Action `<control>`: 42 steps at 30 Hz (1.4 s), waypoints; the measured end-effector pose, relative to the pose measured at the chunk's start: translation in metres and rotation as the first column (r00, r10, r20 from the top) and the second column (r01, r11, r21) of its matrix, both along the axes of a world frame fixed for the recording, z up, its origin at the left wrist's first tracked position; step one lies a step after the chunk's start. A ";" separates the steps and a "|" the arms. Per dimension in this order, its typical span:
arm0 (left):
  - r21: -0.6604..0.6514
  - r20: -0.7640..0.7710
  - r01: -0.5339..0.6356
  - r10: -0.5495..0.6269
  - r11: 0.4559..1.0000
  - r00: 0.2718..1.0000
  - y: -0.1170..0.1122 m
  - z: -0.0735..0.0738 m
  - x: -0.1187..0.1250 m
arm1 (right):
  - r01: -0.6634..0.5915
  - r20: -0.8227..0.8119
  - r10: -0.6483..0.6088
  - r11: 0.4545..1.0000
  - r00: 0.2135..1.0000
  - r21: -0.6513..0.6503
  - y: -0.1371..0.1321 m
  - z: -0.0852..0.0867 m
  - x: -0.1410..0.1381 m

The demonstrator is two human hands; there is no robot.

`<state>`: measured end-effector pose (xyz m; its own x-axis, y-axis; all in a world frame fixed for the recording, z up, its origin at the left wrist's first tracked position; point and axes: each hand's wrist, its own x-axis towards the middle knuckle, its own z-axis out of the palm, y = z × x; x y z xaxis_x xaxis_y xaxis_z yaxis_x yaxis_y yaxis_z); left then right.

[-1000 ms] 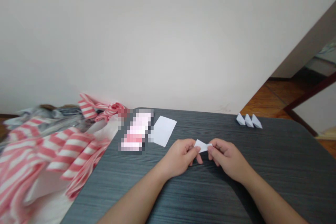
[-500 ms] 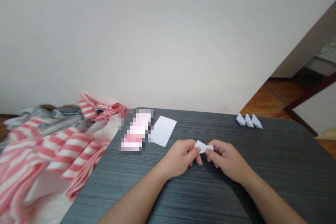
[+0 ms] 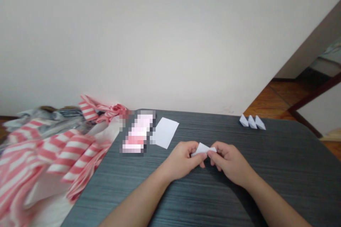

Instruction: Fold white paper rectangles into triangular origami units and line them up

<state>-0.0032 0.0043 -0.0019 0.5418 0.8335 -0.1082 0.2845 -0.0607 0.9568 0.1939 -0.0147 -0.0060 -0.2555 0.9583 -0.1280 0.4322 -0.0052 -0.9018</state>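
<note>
Both hands meet over the middle of the dark grey table, pinching one small folded piece of white paper between them. My left hand grips its left end with thumb and fingers curled. My right hand pinches its right end, fingers closed. The paper is held just above the tabletop.
A flat white paper sheet lies beyond my left hand, beside a blurred pink-and-white object. Three small folded white paper pieces stand in a row at the far right edge. Red-and-white striped cloth is heaped left of the table.
The hands have drawn slightly closer together, and the small paper between them is bent more, with its left end tipped downward. Nothing else has moved.
</note>
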 end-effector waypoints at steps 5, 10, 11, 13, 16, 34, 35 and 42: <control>-0.006 -0.022 0.010 -0.010 1.000 1.000 0.000 0.005 0.000 | -0.009 0.007 0.009 1.000 1.000 0.002 -0.002 0.002 -0.002; 0.009 -0.042 0.016 -0.015 1.000 0.999 0.001 0.006 -0.001 | -0.013 -0.004 0.013 1.000 1.000 0.002 -0.001 0.001 -0.002; 0.011 -0.048 0.013 -0.013 1.000 0.999 0.001 0.005 -0.001 | -0.011 -0.012 0.011 1.000 1.000 -0.001 0.000 0.000 -0.001; 0.018 -0.057 0.005 -0.004 1.000 0.998 0.001 0.005 -0.002 | -0.005 -0.032 0.005 1.000 0.999 -0.009 0.001 -0.001 0.000; 0.019 -0.057 0.002 -0.001 1.000 0.998 0.000 0.003 -0.001 | -0.002 -0.042 0.002 1.000 0.999 -0.013 0.000 -0.001 0.003; -0.014 -0.049 -0.003 0.002 1.000 0.999 0.000 0.004 0.000 | -0.007 -0.038 0.007 1.000 0.999 0.005 0.000 0.001 0.004; -0.013 -0.050 -0.004 0.004 1.000 0.999 0.000 0.004 0.000 | -0.009 -0.044 0.009 1.000 0.999 -0.001 0.000 0.001 0.004; -0.003 -0.060 0.025 -0.025 1.000 0.998 0.001 0.005 -0.001 | -0.038 -0.067 0.036 0.999 0.997 -0.025 -0.001 -0.002 -0.001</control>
<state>-0.0046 0.0049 0.0027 0.5550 0.8195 -0.1430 0.3395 -0.0662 0.9383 0.1930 -0.0153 -0.0076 -0.2998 0.9445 -0.1344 0.3719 -0.0140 -0.9282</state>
